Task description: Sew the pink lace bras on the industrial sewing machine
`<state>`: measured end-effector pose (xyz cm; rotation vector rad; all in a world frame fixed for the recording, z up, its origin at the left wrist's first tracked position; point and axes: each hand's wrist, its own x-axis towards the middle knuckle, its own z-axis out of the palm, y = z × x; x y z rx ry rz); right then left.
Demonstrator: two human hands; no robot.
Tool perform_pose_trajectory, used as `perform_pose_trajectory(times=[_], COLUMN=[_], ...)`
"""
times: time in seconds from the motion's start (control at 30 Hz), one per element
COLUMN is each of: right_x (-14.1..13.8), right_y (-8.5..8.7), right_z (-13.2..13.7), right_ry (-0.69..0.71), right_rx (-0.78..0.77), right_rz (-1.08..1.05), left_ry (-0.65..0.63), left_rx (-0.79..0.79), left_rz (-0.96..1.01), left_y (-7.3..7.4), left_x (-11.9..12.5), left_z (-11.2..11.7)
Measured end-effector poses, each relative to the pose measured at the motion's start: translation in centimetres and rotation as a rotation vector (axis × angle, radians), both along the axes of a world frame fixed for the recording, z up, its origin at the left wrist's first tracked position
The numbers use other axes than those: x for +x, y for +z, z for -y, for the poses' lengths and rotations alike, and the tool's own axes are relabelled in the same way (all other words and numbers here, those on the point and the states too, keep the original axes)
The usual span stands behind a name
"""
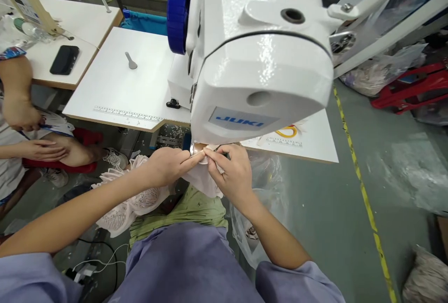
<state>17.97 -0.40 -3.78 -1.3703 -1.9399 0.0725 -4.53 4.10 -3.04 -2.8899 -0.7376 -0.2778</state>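
Note:
My left hand (173, 165) and my right hand (233, 170) meet under the head of a white sewing machine (259, 74). Both pinch a pale pink fabric piece (206, 181) at its upper edge, close to the machine's needle area. Its lower part hangs down towards my lap. The machine head hides the needle and part of the fabric. Left of the fabric, a bundle of pale pink lacy bra pieces (147, 200) hangs beside my lap.
On the white table (140, 74) lies a grey spoon-shaped tool (131, 61). Yellow-handled scissors (287, 131) rest right of the machine. Clear plastic bags (261, 200) hang below the table. A co-worker's hands (45, 150) are at the left, near a black phone (65, 59).

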Motion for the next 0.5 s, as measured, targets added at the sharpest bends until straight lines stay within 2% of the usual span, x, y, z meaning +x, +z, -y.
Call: perform_pose_trajectory(times=[0.1, 0.17, 0.23, 0.33, 0.5], right_x=[-0.3, -0.5, -0.5, -0.1, 1.1], right_y=[-1.7, -3.2, -4.2, -3.8, -1.0], right_z=[0.6, 0.9, 1.1, 0.8, -1.0], right_ry=[0.027, 0.052, 0.059, 0.041, 0.040], right_rx=[-0.162, -0.236, -0.280, -0.292, -0.265], right_rz=[-0.302, -0.540, -0.655, -0.543, -0.344], left_ry=[-0.035, -0.005, 0.045, 0.134, 0.236], left_rx=[0.019, 0.009, 0.016, 0.067, 0.114], left_rz=[-0.006, 0.034, 0.087, 0.125, 0.124], left_y=[0.1, 0.4, 0.8, 1.3, 2.2], left_x=[0.0, 0.5, 1.2, 2.2, 3.6], left_z=[-0.8, -0.5, 0.3, 1.8, 3.2])
